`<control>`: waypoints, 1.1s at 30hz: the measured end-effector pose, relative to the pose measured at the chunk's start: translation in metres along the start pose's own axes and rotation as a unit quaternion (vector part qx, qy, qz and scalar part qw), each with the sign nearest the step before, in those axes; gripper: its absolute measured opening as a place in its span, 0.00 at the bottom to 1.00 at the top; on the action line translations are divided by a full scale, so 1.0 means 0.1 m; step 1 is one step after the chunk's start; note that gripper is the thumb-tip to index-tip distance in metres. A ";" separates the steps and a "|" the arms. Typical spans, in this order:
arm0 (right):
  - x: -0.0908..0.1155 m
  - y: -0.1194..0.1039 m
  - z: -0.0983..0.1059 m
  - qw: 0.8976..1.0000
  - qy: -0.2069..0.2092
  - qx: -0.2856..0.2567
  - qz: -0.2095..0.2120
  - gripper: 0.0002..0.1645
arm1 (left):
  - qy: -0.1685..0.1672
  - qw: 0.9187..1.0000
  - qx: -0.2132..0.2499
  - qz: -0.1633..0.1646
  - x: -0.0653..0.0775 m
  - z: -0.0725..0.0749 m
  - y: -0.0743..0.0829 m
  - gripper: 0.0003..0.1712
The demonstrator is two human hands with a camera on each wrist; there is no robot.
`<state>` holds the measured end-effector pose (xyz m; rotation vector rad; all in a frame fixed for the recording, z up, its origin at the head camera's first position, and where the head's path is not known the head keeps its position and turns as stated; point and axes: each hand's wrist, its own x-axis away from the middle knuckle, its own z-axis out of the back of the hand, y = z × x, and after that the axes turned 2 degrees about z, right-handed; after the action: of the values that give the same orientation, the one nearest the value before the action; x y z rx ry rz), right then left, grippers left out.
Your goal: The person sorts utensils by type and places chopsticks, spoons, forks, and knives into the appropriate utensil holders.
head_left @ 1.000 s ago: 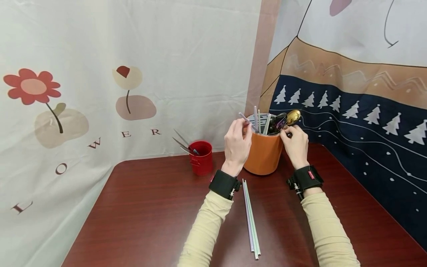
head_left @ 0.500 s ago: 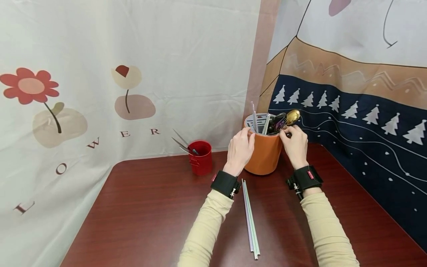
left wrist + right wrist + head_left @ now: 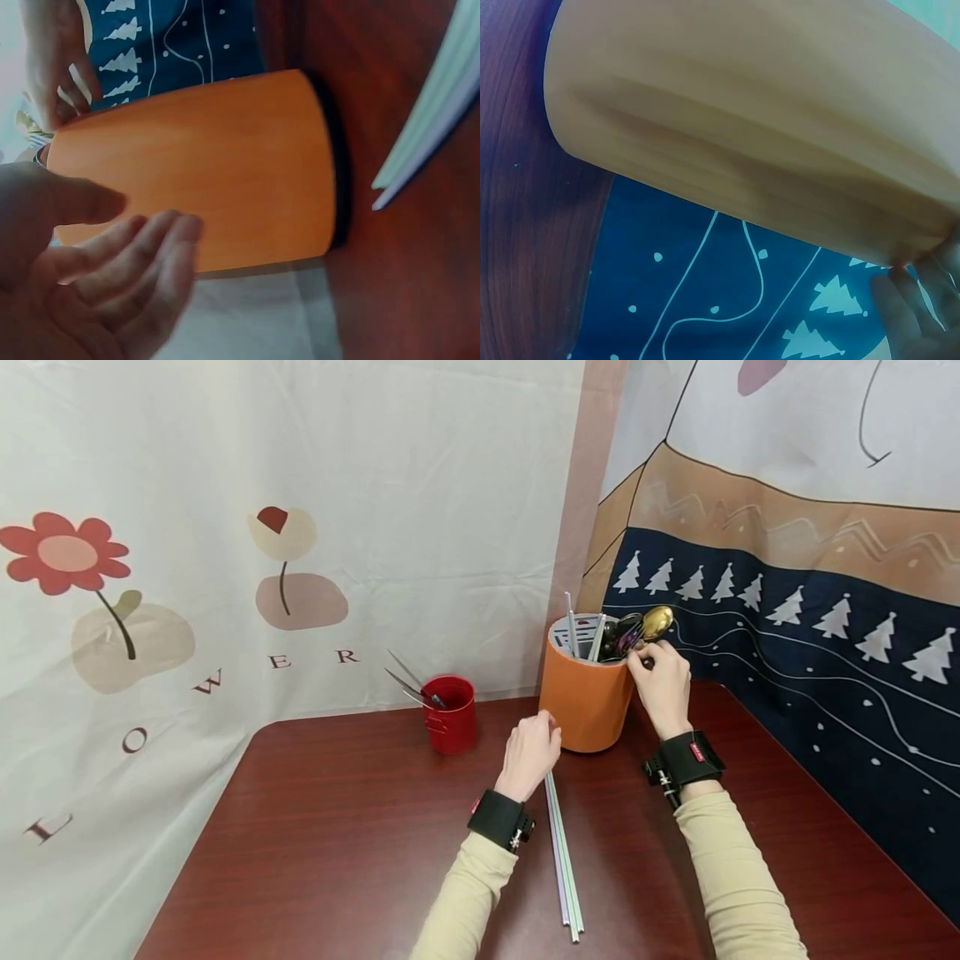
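An orange utensil holder (image 3: 587, 706) stands upright at the back right of the table. Chopsticks (image 3: 572, 635), black-handled utensils and a gold spoon (image 3: 657, 622) stick out of its top. My right hand (image 3: 662, 685) pinches the holder's rim on the right side. My left hand (image 3: 529, 752) hangs low in front of the holder, its fingers loosely bent and holding nothing, as the left wrist view shows. Just below it, several pale green and lilac chopsticks (image 3: 562, 852) lie side by side on the table, their far ends near the left wrist.
To the left of the holder, a red cup (image 3: 452, 718) holds a few thin metal utensils (image 3: 408, 681). A pale curtain (image 3: 435, 527) hangs behind the dark red table (image 3: 337, 843), and a navy cloth with white trees (image 3: 817, 693) borders its right side.
My left hand has let go of a lilac chopstick, now upright in the holder, and come down toward the chopsticks on the table. The right hand has stayed at the rim.
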<state>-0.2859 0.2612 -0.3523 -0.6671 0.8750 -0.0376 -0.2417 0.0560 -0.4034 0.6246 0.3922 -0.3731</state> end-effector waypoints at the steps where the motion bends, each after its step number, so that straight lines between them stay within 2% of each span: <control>1: 0.00 0.00 0.00 1.000 0.000 0.001 0.000 0.13 | -0.006 1.000 -0.002 0.005 0.06 -0.02 -0.02 0.04; 3: 0.00 -0.01 0.01 1.000 -0.001 0.002 -0.001 0.13 | -0.020 1.000 -0.002 0.019 0.18 -0.06 -0.05 0.04; 7: 0.00 -0.01 0.01 1.000 -0.003 0.001 -0.001 0.13 | -0.059 0.997 -0.003 0.052 0.38 -0.12 -0.11 0.11; 13: 0.00 -0.01 0.01 1.000 -0.008 0.005 -0.010 0.13 | -0.110 0.990 -0.006 0.090 0.53 -0.13 -0.11 0.21; 17: 0.00 -0.01 0.02 1.000 -0.010 0.005 -0.013 0.13 | -0.137 0.984 -0.017 0.110 0.61 -0.13 -0.09 0.23; 23: 0.01 -0.01 0.02 1.000 -0.006 0.004 -0.010 0.13 | -0.155 0.979 -0.035 0.126 0.68 -0.17 -0.06 0.16; 27: 0.01 -0.01 0.02 1.000 -0.008 0.003 -0.012 0.13 | -0.164 0.976 -0.046 0.133 0.70 -0.21 -0.04 0.17; 33: 0.00 -0.01 0.02 1.000 -0.005 0.004 -0.013 0.13 | -0.157 0.973 -0.081 0.148 0.72 -0.27 0.01 0.18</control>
<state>-0.2846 0.2614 -0.3511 -0.6709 0.8559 -0.0604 -0.1860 0.0576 -0.4561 0.4469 0.0237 -0.1472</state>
